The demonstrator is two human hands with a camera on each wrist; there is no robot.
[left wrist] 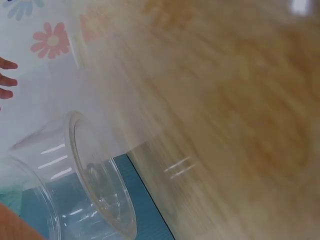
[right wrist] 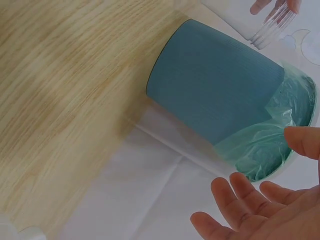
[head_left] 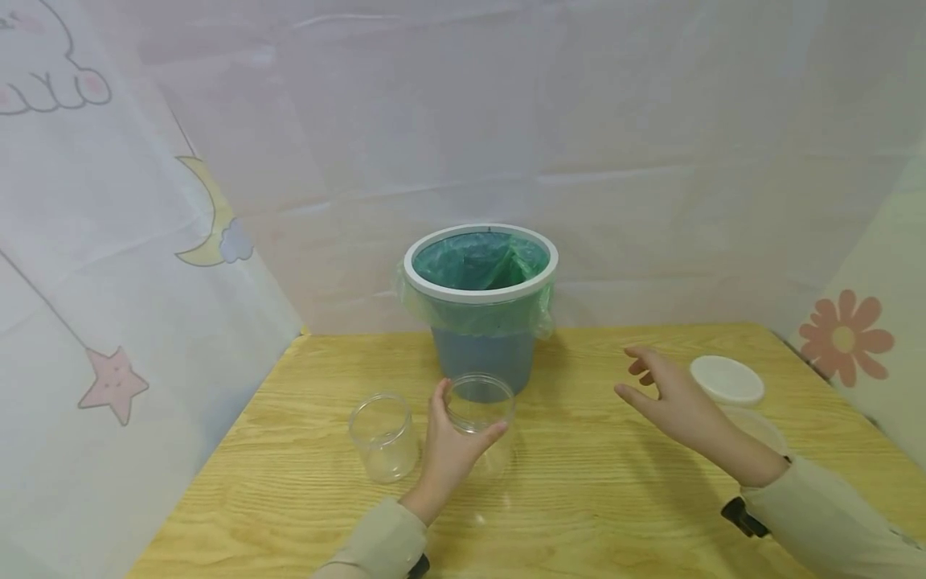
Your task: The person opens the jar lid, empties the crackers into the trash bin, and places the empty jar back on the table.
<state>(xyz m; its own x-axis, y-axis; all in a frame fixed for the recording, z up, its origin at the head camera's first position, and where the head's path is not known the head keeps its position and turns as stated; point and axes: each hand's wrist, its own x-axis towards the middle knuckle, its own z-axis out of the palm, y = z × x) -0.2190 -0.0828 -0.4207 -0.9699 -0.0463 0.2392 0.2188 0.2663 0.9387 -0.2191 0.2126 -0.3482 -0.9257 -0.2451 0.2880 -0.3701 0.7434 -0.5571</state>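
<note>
My left hand (head_left: pixel 452 450) grips a clear plastic jar (head_left: pixel 492 460) near its open rim, thumb on one side and fingers on the other. The jar stands upright in front of the bin; whether its base touches the table is hard to tell. A second clear jar (head_left: pixel 383 442) sits on the table to the left of that hand. My right hand (head_left: pixel 676 402) hovers over the right side of the table with fingers spread, holding nothing. In the right wrist view, this hand (right wrist: pixel 260 205) shows its loosely bent fingers. A white round lid (head_left: pixel 727 379) lies just beyond it.
A blue bin (head_left: pixel 485 354) with a white rim and green liner bag stands at the table's back. Partly behind the right forearm lies a translucent round item (head_left: pixel 760 430). The wooden table (head_left: pixel 579 515) meets a printed cloth wall (head_left: pixel 651 201) behind.
</note>
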